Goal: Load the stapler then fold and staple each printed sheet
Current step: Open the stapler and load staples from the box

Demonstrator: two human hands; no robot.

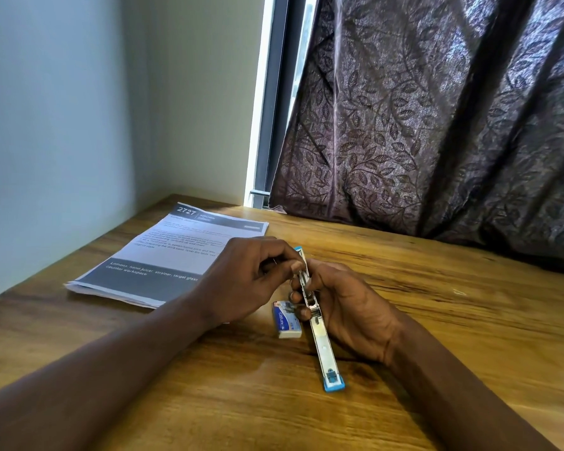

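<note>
**Q:** Head view. Where is the stapler, and why is it held this way?

**A:** The stapler (320,340) is swung fully open into one long line. Its blue near end appears to rest on the table (453,307). My right hand (352,310) grips it at the hinge, fingers curled round the metal from the right side. I judge that this hold steadies the open channel for loading. My left hand (241,281) reaches in from the left of the stapler and pinches its far arm between thumb and forefinger. I cannot tell whether a staple strip lies under those fingertips; the detail is too small.

**Q:** Which step is in hand?

**A:** Loading, by my judgement. Folding and stapling are not yet begun.

**Q:** What surrounds the stapler, and what obstructs?

**A:** The staple box (287,322) lies flat just left of the stapler, touching my right fingertips. The printed sheets (163,255) lie in a flat, unfolded stack farther left, beyond my left hand. Behind the stapler a patterned curtain (437,125) hangs down to the table's back edge. The box sits close to the hinge, so closing the stapler could knock it. My left forearm lies between me and the sheets.
</note>
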